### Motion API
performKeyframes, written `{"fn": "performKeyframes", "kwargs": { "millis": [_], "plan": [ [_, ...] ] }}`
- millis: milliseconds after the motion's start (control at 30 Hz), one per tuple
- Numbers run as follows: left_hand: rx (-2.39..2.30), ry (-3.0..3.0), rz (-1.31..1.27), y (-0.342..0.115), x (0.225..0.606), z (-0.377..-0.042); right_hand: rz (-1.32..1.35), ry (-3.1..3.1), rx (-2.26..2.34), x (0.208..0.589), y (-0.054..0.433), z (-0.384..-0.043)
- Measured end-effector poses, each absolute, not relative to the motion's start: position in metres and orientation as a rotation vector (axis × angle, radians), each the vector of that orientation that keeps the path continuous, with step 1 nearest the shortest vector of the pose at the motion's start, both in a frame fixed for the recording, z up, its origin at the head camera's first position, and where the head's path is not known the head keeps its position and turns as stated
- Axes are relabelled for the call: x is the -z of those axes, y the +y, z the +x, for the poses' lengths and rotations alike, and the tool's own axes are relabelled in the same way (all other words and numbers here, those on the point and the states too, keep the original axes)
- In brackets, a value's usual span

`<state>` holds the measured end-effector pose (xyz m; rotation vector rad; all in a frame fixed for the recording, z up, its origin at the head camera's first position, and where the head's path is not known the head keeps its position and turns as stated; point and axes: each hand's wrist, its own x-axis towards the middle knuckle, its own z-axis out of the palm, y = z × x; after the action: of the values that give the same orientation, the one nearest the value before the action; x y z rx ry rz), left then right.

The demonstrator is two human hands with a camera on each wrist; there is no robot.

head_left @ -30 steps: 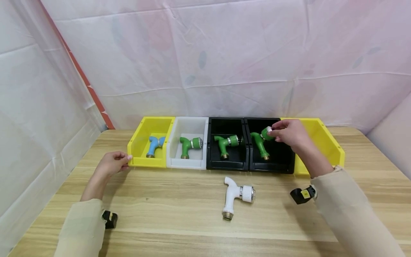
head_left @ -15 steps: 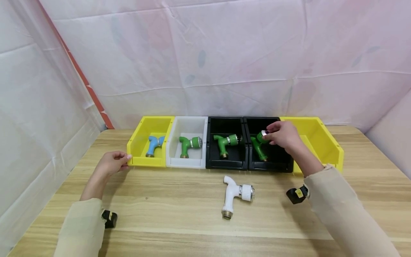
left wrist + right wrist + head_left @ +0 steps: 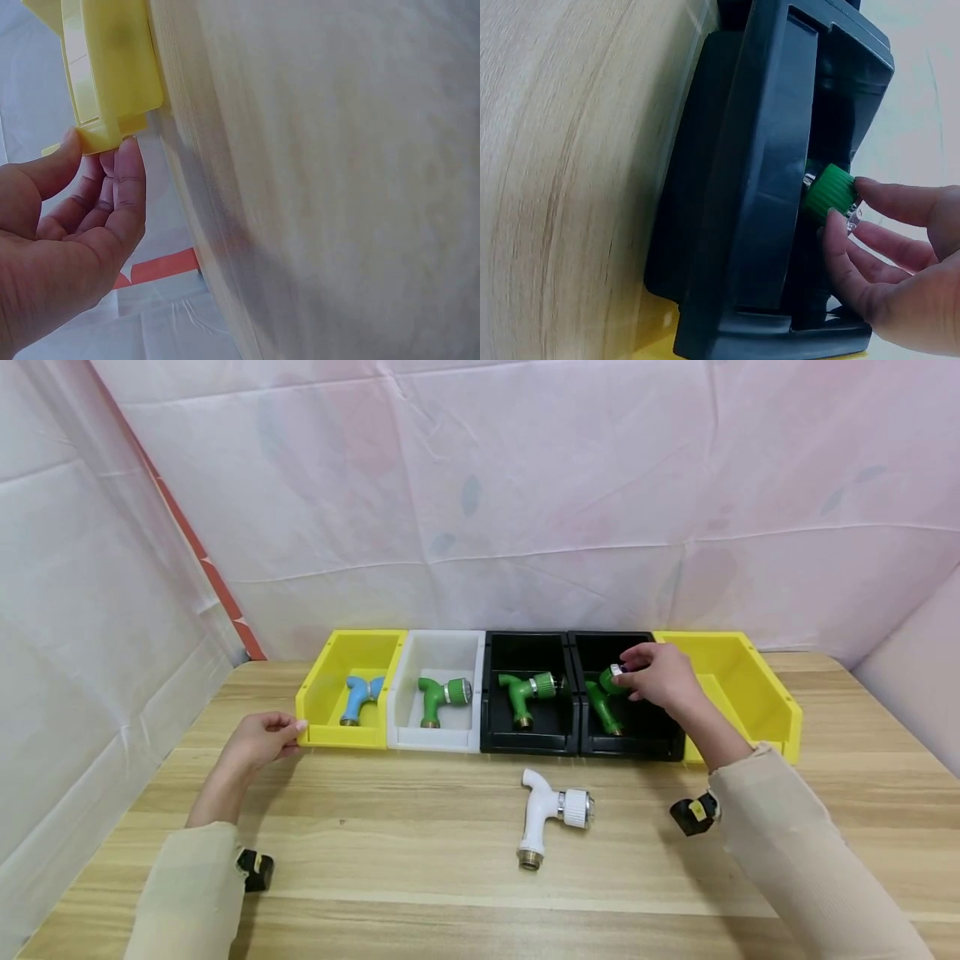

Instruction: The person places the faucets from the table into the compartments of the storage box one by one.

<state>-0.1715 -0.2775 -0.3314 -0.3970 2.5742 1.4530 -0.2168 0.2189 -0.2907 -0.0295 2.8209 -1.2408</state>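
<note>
In the head view, my right hand (image 3: 662, 675) reaches into the right-hand black bin (image 3: 633, 747) and pinches the knob end of a green tap (image 3: 602, 706). The right wrist view shows thumb and fingers on the green ribbed knob (image 3: 830, 190); the bin wall hides the tap's body. At the far left, my left hand (image 3: 262, 742) pinches the front corner of a yellow bin (image 3: 345, 737), thumb on one side and fingers on the other, as the left wrist view also shows. Inside that bin lies a blue tap (image 3: 357, 700).
A white bin (image 3: 435, 740) and another black bin (image 3: 528, 743) each hold a green tap (image 3: 444, 700). A second yellow bin (image 3: 757, 702) stands at the right end of the row. On the wooden table (image 3: 390, 860), a white tap (image 3: 538, 817) lies in front.
The green tap in the right-hand black bin has gone lower and slightly left with my right hand, which still pinches its knob. My left hand has stayed at the yellow bin's corner.
</note>
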Motion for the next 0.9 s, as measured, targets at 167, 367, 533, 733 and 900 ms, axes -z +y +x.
{"fn": "performKeyframes", "kwargs": {
  "millis": [167,367,533,733,900],
  "plan": [
    [-1.412,2.587,-0.375,-0.276,0.330,-0.170,-0.045,2.769,1.275,0.289,0.220,-0.216],
    [-1.402,2.605,-0.409,-0.275,0.330,-0.171,-0.032,2.714,1.310,0.287,0.222,-0.214],
    [-1.377,2.619,-0.405,-0.275,0.331,-0.171,-0.047,2.698,1.300,0.287,0.225,-0.214],
    [-1.380,2.629,-0.451,-0.275,0.332,-0.172,-0.063,2.690,1.297,0.288,0.227,-0.214],
    [-1.396,2.615,-0.383,-0.274,0.329,-0.170,-0.086,2.691,1.283,0.288,0.230,-0.211]
  ]
}}
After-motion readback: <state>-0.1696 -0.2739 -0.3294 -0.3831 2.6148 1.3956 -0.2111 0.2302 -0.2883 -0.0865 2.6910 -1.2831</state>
